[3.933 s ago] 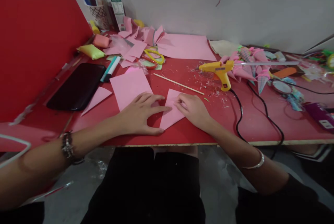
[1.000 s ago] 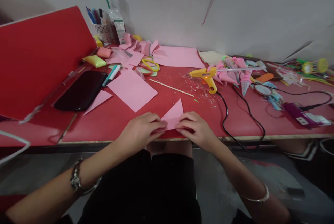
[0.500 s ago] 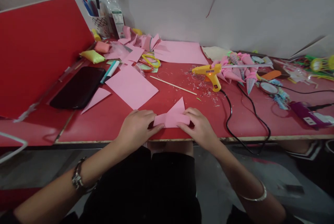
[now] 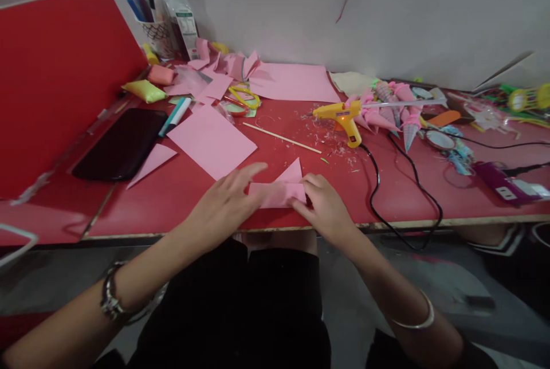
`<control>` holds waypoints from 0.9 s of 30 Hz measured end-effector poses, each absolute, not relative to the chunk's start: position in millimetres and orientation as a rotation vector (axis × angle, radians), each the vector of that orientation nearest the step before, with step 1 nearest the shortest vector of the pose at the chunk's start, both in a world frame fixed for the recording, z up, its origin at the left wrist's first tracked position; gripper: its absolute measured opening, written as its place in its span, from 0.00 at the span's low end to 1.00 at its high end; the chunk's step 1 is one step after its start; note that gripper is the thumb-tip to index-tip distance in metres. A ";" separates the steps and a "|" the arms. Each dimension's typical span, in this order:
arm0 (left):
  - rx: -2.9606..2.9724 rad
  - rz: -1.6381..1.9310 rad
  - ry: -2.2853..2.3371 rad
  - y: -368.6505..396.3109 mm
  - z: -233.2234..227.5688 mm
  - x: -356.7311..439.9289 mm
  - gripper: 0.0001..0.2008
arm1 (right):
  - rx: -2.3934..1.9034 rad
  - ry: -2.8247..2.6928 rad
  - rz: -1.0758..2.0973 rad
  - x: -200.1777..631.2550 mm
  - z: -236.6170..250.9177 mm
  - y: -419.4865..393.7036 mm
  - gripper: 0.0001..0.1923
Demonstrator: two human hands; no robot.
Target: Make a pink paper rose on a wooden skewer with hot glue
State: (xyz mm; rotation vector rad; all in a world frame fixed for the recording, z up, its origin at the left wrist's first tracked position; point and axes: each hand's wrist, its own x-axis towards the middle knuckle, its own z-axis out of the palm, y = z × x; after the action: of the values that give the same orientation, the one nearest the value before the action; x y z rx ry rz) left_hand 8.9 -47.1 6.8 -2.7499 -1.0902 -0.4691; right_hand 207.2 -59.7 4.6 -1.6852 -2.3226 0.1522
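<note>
A folded piece of pink paper (image 4: 279, 194) lies at the front edge of the red table, its pointed tip showing above a folded strip. My right hand (image 4: 324, 205) grips its right end between thumb and fingers. Over its left end is my left hand (image 4: 230, 197), fingers spread and slightly blurred, thumb near the strip. Just beyond my left hand lies a flat pink square sheet (image 4: 212, 141). A thin wooden stick (image 4: 281, 137) rests farther back. To the right of that stick is a yellow glue gun (image 4: 344, 120) with a lit orange light.
On the left are a dark phone (image 4: 122, 142), two markers (image 4: 175, 116) and a red board (image 4: 64, 82). Yellow-handled scissors (image 4: 244, 98) lie among pink scraps. Pink paper cones (image 4: 393, 108) sit at the right back. The black cord (image 4: 378, 185) hangs over the table edge.
My left hand has let go of the paper's left end and opened, its fingers lifting over it. The left part now lies as a straighter folded strip. My right hand keeps its grip.
</note>
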 end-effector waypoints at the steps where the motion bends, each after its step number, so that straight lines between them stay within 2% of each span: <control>1: -2.786 -0.417 -0.921 -45.7 7.8 8.6 0.16 | -1.681 -2.324 0.152 207.4 4.3 -59.3 0.08; 4: -2.867 -0.254 -0.678 -41.6 12.2 9.3 0.19 | -1.665 -2.331 0.129 208.0 3.0 -58.9 0.08; 11: -3.028 0.025 -0.770 -34.5 15.5 -8.3 0.22 | -1.670 -2.350 0.107 207.6 4.1 -59.4 0.10; 19: -3.124 -0.013 -0.812 -30.6 14.4 -43.3 0.23 | -1.642 -2.261 0.093 208.1 2.3 -63.1 0.07; 22: -3.110 0.011 -0.759 -30.2 15.3 -42.5 0.22 | -1.603 -2.211 -0.016 205.9 2.2 -68.5 0.14; 27: -3.106 -0.059 -0.791 -31.8 14.0 -40.7 0.21 | -1.398 -2.454 -0.248 192.7 -3.4 -84.1 0.15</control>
State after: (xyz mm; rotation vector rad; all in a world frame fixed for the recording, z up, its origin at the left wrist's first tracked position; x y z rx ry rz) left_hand -40.7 -31.8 14.0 -3.1056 -0.7908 -0.0588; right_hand 192.7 -84.1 -3.4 -1.3983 -2.4543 -0.2478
